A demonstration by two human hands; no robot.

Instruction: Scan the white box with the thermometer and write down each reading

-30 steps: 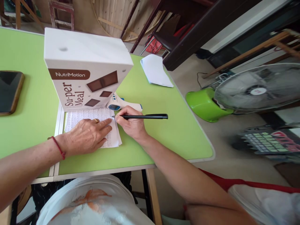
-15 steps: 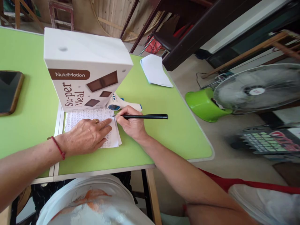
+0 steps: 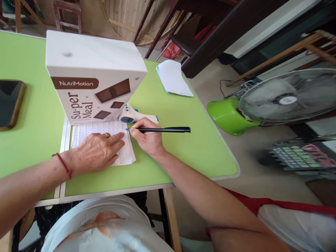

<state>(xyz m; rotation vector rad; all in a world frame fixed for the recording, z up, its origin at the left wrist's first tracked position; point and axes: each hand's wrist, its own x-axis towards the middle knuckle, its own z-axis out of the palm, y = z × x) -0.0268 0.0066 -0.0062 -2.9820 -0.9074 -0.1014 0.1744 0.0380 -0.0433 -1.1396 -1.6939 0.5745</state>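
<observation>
My left hand (image 3: pixel 98 151) lies flat on a sheet of paper (image 3: pixel 127 154) covered in small handwriting, fingers stretched toward its right side. A black pen (image 3: pixel 168 129) is pinched in my right hand (image 3: pixel 147 137), its tip at the paper's right edge near my left fingertips. Behind the paper stands a white box (image 3: pixel 86 94) marked NutriMotion Su-per Meal, which hides the sheet's far part. Just beyond my right hand a white and blue handheld thermometer (image 3: pixel 133 115) lies against the box.
A phone (image 3: pixel 10 103) lies at the left on the green table (image 3: pixel 189 147). Folded white papers (image 3: pixel 173 77) rest near the far right edge. On the floor to the right are a fan (image 3: pixel 287 99) and a green plastic stool (image 3: pixel 227 115).
The pen has tilted slightly in my right hand, its rear end a little farther right. My left hand stays on the paper. The whole view has shifted slightly.
</observation>
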